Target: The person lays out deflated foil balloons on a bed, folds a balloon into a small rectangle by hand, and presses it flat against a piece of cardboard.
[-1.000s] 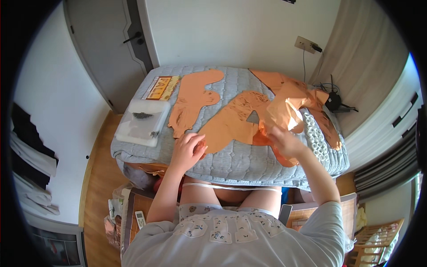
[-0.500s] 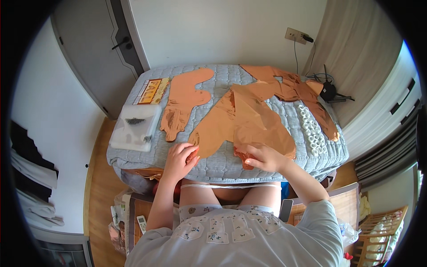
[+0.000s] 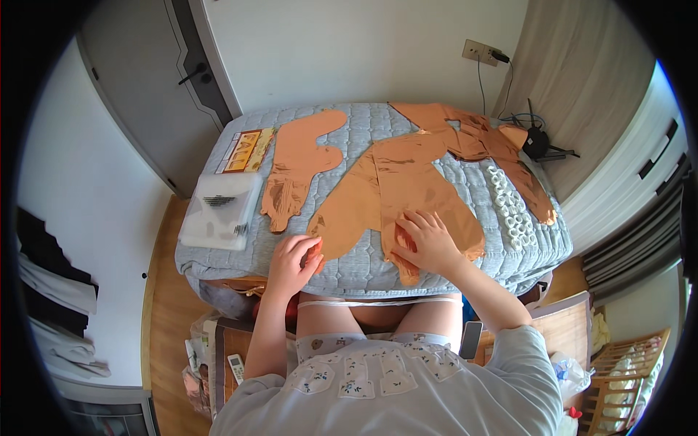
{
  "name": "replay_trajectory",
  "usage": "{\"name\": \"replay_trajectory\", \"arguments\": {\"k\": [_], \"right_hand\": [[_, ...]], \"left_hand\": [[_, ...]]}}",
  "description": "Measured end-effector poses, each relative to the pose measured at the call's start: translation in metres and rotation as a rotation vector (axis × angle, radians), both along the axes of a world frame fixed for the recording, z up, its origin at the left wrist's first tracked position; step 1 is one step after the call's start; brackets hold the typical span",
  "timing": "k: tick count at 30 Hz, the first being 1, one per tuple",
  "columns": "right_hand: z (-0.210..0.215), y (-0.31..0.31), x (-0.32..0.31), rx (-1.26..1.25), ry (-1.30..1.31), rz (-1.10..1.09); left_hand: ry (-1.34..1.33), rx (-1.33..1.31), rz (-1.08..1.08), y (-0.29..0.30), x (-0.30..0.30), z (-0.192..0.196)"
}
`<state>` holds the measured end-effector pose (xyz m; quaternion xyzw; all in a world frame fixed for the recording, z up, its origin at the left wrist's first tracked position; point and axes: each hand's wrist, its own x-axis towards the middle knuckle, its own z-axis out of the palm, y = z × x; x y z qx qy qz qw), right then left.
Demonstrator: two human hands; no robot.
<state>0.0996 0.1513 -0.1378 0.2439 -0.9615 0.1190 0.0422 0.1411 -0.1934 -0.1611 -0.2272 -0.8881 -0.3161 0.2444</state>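
A flat, uninflated copper-coloured foil balloon (image 3: 418, 185) with splayed lobes lies in front of me on the quilted bed. My left hand (image 3: 292, 263) is at its lower left lobe, fingers and thumb curled around the shiny foil edge. Over the middle of its lower part rests my right hand (image 3: 430, 241), fingers stretched and apart on the foil, palm partly hidden. A narrow tab of foil points toward me below that hand. To the left lies a second copper foil balloon (image 3: 298, 156), curved and flat. Another crumpled foil balloon (image 3: 472, 138) spreads across the far right.
White rings (image 3: 513, 218) sit in a cluster at the bed's right. On the left are a clear plastic pouch (image 3: 218, 218) and a printed card (image 3: 249, 150). A black router (image 3: 536, 144) stands at the far right corner. The light blue quilted bed (image 3: 349, 280) ends before my lap.
My right hand has moved up and forward from the balloon's bottom tab, its fingers spreading over the foil. The foil there lies flatter. My left hand stays nearly in place.
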Motion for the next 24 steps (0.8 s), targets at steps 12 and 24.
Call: {"name": "replay_trajectory", "arguments": {"k": [12,24], "right_hand": [[0.007,0.005,0.009,-0.017,0.099,-0.017],[0.013,0.319,0.013,-0.247,0.464,-0.665]], "left_hand": [[-0.039,0.065,-0.019,0.003,-0.005,-0.002],[-0.005,0.010,-0.136,0.068,-0.023,0.078]]}}
